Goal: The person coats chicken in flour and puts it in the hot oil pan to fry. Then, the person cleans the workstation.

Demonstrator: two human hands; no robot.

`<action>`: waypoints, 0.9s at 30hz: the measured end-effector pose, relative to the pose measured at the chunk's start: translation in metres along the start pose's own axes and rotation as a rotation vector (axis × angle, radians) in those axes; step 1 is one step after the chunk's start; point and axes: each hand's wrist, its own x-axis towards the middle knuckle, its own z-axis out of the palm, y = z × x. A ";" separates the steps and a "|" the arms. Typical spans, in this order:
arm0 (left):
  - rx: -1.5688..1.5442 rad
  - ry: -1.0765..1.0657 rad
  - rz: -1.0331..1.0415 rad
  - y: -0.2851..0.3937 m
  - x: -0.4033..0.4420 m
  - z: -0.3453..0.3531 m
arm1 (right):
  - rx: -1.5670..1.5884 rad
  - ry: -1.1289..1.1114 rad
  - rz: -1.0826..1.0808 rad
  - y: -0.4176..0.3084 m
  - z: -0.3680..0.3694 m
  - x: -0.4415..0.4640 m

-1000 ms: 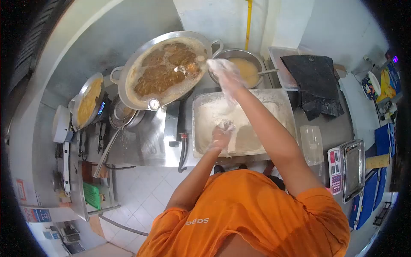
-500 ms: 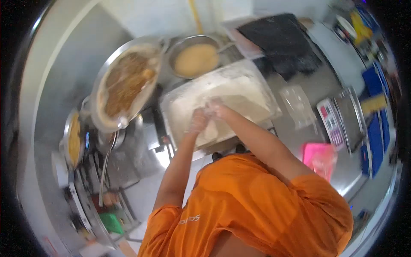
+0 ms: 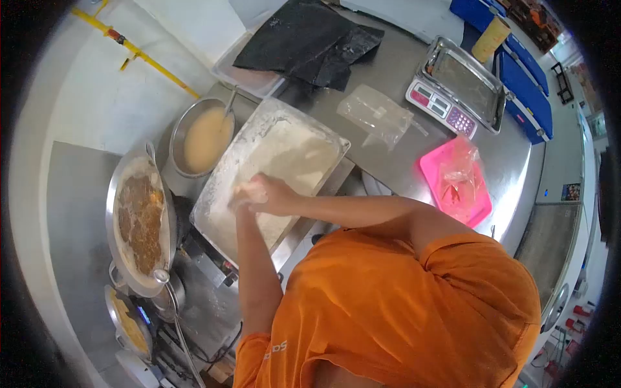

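Both hands meet over the left part of a metal tray point(image 3: 210, 205) of white flour point(image 3: 294, 155). My right hand point(image 3: 268, 195), in a thin clear glove dusted with flour, has its fingers closed against my left hand point(image 3: 243, 197). The left fingers are mostly covered by the right ones and blurred, and anything between the palms is hidden. Behind the tray stands a steel bowl point(image 3: 178, 139) of pale batter with a utensil handle leaning out. Left of the tray sits a large pan point(image 3: 111, 200) of bubbling oil with browned food in it.
A black sheet point(image 3: 291, 42) lies on a container at the back. Clear plastic bags point(image 3: 375, 110), a pink tray point(image 3: 430, 168) and a scale point(image 3: 446, 107) are on the right counter. A long-handled strainer point(image 3: 184, 343) and a second pan point(image 3: 113, 307) stand at lower left. Blue boxes point(image 3: 524, 97) stand far right.
The view has turned toward the right. My right hand has come down from beside the batter bowl to my left hand over the flour, and the two stay together there.
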 end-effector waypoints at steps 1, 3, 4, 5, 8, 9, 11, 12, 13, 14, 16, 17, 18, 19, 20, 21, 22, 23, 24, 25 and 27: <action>-0.235 -0.022 -0.128 0.008 -0.014 0.018 | -0.045 -0.166 0.056 0.001 -0.006 -0.003; -0.494 -0.005 -0.268 0.022 -0.043 0.050 | -0.130 -0.517 0.127 0.015 -0.022 0.018; -0.575 0.024 -0.310 0.032 -0.060 0.065 | -0.054 -0.481 0.053 0.042 -0.015 0.023; -0.394 -0.267 0.017 0.010 -0.047 0.062 | 0.017 -0.439 -0.018 0.077 -0.007 0.027; -0.519 -0.343 0.163 -0.009 -0.049 0.097 | -0.371 -0.299 -0.194 0.122 -0.008 0.050; -0.630 -0.271 0.052 -0.001 -0.059 0.113 | -0.481 -0.277 -0.178 0.133 -0.011 0.059; -0.556 -0.443 0.063 0.019 -0.094 0.120 | -0.572 -0.146 0.055 0.179 -0.022 0.077; -0.517 -0.526 0.070 0.028 -0.112 0.119 | -0.646 -0.173 0.099 0.194 -0.044 0.089; -0.359 -0.409 0.165 0.034 -0.126 0.112 | -0.718 -0.201 0.138 0.202 -0.062 0.097; -0.198 -0.292 0.260 0.040 -0.141 0.103 | -0.577 -0.146 0.149 0.194 -0.073 0.098; -0.022 -0.038 0.532 0.035 -0.141 0.077 | -0.298 -0.030 0.178 0.162 -0.095 0.097; 0.107 -0.001 0.648 0.042 -0.145 0.079 | -0.229 -0.229 0.150 0.152 -0.101 0.100; 0.235 0.042 0.758 0.052 -0.152 0.082 | -0.158 -0.433 0.121 0.143 -0.105 0.103; 0.309 0.033 0.860 0.054 -0.148 0.087 | -0.084 -0.641 0.093 0.135 -0.107 0.102; 0.380 0.030 0.964 0.057 -0.143 0.091 | -0.046 -0.764 0.144 0.118 -0.105 0.098; 0.446 0.032 1.070 0.059 -0.138 0.095 | -0.009 -0.882 0.193 0.097 -0.100 0.095; 0.463 -0.011 0.997 0.060 -0.127 0.095 | 0.022 -0.996 0.237 0.086 -0.098 0.095; 0.480 -0.054 0.923 0.061 -0.122 0.095 | 0.132 -0.881 0.319 0.088 -0.100 0.093; 0.545 0.048 0.763 0.072 -0.134 0.098 | 0.240 -0.765 0.399 0.095 -0.106 0.089; 0.553 0.110 0.777 0.073 -0.134 0.097 | 0.346 -0.648 0.477 0.101 -0.111 0.086; 0.562 0.247 0.794 0.072 -0.134 0.091 | -0.013 -0.181 0.128 0.097 -0.124 0.074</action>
